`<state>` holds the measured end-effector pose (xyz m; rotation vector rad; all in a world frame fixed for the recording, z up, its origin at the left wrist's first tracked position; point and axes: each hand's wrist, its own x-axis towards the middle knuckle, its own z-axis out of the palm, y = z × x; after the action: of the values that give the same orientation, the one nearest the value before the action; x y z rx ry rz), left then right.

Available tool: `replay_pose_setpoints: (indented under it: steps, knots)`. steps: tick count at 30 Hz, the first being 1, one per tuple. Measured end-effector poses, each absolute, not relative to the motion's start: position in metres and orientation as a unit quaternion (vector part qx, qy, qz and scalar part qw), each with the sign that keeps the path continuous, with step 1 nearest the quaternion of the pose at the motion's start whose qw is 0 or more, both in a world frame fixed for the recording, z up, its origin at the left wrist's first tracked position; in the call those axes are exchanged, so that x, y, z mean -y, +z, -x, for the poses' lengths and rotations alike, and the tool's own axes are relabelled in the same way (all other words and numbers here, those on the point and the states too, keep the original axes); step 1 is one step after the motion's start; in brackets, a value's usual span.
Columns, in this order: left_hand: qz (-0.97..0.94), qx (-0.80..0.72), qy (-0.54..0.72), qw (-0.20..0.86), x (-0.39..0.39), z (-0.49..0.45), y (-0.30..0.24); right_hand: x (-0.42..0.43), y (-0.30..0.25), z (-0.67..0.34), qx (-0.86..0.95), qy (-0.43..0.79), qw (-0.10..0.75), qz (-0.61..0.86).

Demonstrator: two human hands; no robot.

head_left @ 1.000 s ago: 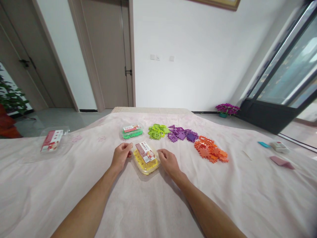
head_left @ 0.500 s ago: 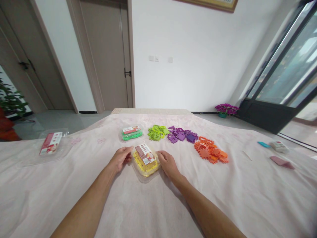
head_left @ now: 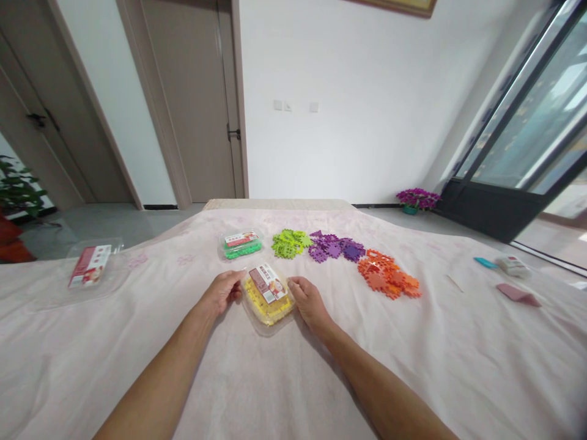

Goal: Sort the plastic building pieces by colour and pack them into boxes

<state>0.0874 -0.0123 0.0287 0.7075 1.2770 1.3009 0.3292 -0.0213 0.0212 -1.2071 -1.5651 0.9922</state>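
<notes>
A clear plastic box (head_left: 268, 300) with a printed label on its lid holds yellow pieces, and it sits between my two hands. My left hand (head_left: 224, 289) grips its left edge with closed fingers. On the opposite side, my right hand (head_left: 310, 300) pinches the right edge between thumb and fingers. The lid lies over the yellow pieces. Just beyond it stands a similar box (head_left: 240, 244) of green pieces. Loose toothed plastic pieces lie in piles farther out: lime green (head_left: 290, 244), purple (head_left: 335, 247) and orange (head_left: 387, 275).
Another clear box (head_left: 92, 269) with a red label lies at the far left of the pink tablecloth (head_left: 247, 391). To the right are a thin white stick (head_left: 455, 282), a blue item (head_left: 485, 263), a small white block (head_left: 512, 266) and a pink cloth (head_left: 518, 294).
The view has shifted slightly. Both hands keep their hold on the box of yellow pieces, and the piles lie as before.
</notes>
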Motion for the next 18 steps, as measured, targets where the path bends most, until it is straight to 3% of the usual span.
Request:
replay_pose_setpoints:
  steps: [9,18]
  knots:
    - [-0.299,-0.546,0.560,0.546,0.016,-0.092,0.033,0.024,0.027,-0.331,0.648,0.382,0.449,0.482]
    - [-0.325,-0.536,0.563,0.539,0.020,-0.092,0.032,0.034,0.047,-0.342,0.602,0.565,0.367,0.430]
